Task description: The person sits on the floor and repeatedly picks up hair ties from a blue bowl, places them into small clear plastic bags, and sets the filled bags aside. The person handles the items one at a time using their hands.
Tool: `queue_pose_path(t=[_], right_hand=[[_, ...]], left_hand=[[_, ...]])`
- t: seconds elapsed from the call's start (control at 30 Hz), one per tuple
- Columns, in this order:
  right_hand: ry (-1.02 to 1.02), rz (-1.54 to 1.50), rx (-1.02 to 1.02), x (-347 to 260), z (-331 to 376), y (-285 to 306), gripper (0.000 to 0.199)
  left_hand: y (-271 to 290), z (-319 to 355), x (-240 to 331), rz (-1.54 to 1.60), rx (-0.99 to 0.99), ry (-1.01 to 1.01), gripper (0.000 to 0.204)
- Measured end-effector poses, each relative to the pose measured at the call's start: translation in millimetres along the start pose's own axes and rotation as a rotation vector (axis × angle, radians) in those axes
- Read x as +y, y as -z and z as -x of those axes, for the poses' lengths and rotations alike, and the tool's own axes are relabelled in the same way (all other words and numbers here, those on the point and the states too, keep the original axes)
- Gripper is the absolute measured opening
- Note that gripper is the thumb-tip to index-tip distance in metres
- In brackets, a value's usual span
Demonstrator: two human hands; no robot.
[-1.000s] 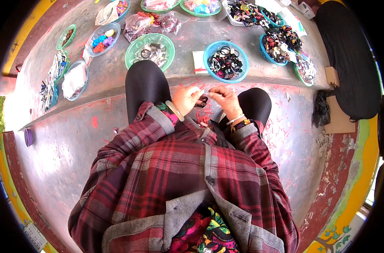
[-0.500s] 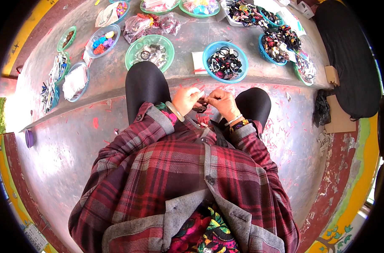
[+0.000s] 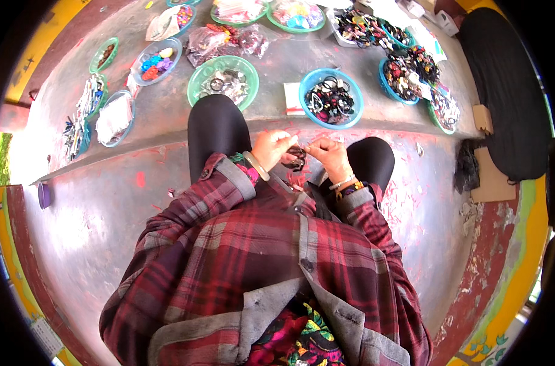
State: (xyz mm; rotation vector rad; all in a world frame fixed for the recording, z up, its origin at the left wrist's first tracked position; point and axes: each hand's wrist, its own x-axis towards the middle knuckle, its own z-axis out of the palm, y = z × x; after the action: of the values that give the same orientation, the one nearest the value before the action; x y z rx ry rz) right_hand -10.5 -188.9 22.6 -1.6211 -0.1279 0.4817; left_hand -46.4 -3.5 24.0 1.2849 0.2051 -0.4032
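The left hand is nearly closed, its thumb and fingers drawn together on a small bunch of dark bands. The bands hang between the 2 hands, above the gap between the person's knees. A small white piece shows at the left fingertips, too small to make out. The right hand has its thumb and forefinger pinched together right at the edge of the bands; whether it grips a band or something thinner, I cannot tell.

Past the knees is a raised ledge. On it, a blue bowl of mostly black bands is near the right hand, with a flat white packet just beside its left side. A green bowl of clear bags and dark rings stands behind the left knee. Red scraps litter the floor on the right. A purple cup stands far to the left, and a black plastic bag lies against cardboard on the right.
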Motion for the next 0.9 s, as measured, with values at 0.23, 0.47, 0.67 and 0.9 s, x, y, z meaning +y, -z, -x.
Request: queue_pose_path(t=[0.23,0.47,0.67,0.9], right_hand=[[0.074,0.167,-0.024,-4,3,3,0.014],[0.069,0.133,-0.027,-4,2,1,0.01],[0.124,0.03,-0.016,-10,3,0,0.004],[0.051,-0.101,0.118,-11,-6,5,0.017]], left_hand=[[5,-8,-13,0.105,-0.127,0.032,0.019],[10,-4,-9,0.159,-0.055,0.093,0.016],[9,9,11,-0.132,-0.006,-0.083,0.021],[30,-4,16,0.151,0.266,-0.107,0.025]])
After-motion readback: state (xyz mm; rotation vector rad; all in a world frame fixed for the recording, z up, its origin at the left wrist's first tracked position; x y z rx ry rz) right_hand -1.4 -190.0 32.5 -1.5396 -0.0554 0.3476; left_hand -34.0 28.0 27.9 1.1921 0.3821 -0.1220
